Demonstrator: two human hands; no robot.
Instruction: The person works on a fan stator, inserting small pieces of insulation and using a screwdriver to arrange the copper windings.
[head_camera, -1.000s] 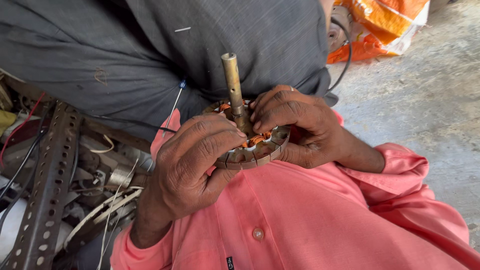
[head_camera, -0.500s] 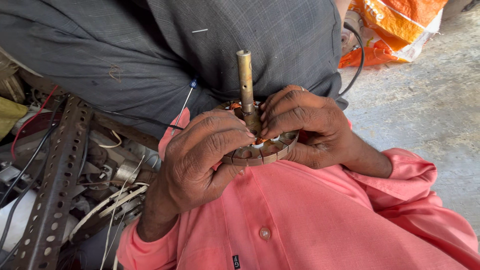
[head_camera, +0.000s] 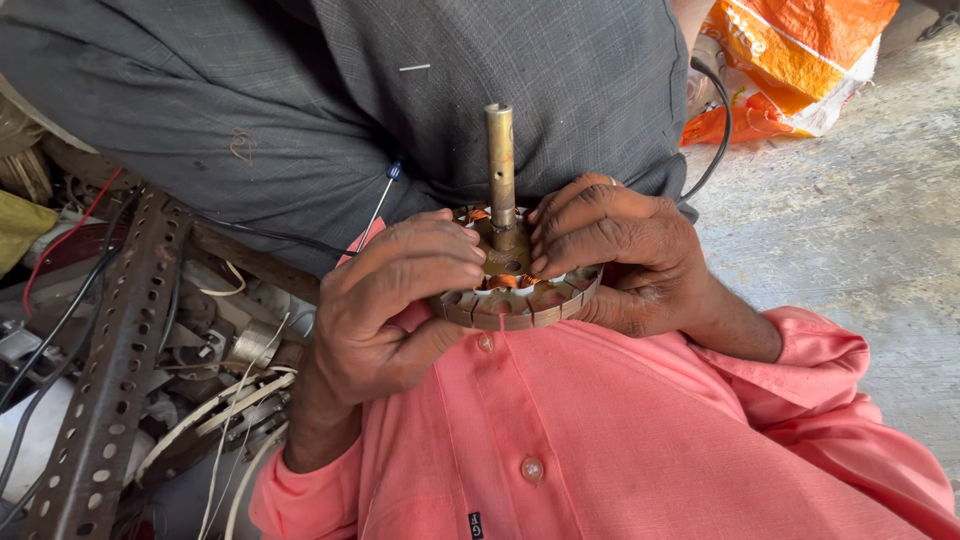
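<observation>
Right, both hands clasp the round motor stator (head_camera: 515, 300), left hand (head_camera: 395, 305) underneath, right hand (head_camera: 625, 260) fingertips beside the brass shaft (head_camera: 499, 165); best keep it level, thumbs pressing evenly

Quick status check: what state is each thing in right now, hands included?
Left hand: fingers curled over the stator's left rim, gripping it.
Right hand: fingers on the stator's top, palm cupping its right side.
Round motor stator: held level against the chest, copper windings showing.
Brass shaft: upright, fixed in the stator's middle.
Orange bag: crumpled on the concrete floor.
Perforated metal bar: lying among loose wires.
</observation>
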